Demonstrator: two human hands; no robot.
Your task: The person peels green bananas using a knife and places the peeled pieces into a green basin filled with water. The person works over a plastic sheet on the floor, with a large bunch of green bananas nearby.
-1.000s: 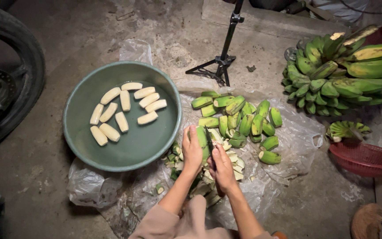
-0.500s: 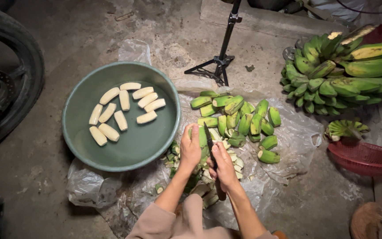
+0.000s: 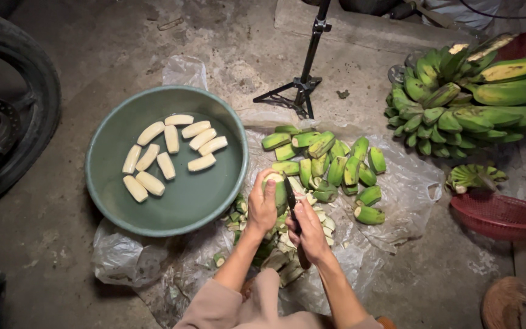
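Gripping green banana (image 3: 277,187) upright, left hand (image 3: 262,207) clamped around it, exposing peel; right hand (image 3: 309,230) closed on knife (image 3: 291,207), blade against fruit; peels (image 3: 287,256) dropping onto plastic sheet (image 3: 397,183); basin (image 3: 171,201) beside for peeled bananas (image 3: 168,155).

The basin (image 3: 214,201) is green plastic with a smooth, matt wall. The sheet (image 3: 409,189) under the fruit is thin clear plastic, crinkled and glossy. The floor (image 3: 238,55) is rough, mottled concrete. The basket (image 3: 500,214) is red plastic mesh. The unpeeled bananas (image 3: 336,164) have smooth, waxy green skins; the peeled bananas (image 3: 168,155) look pale and matt. The tripod (image 3: 305,82) is black metal.
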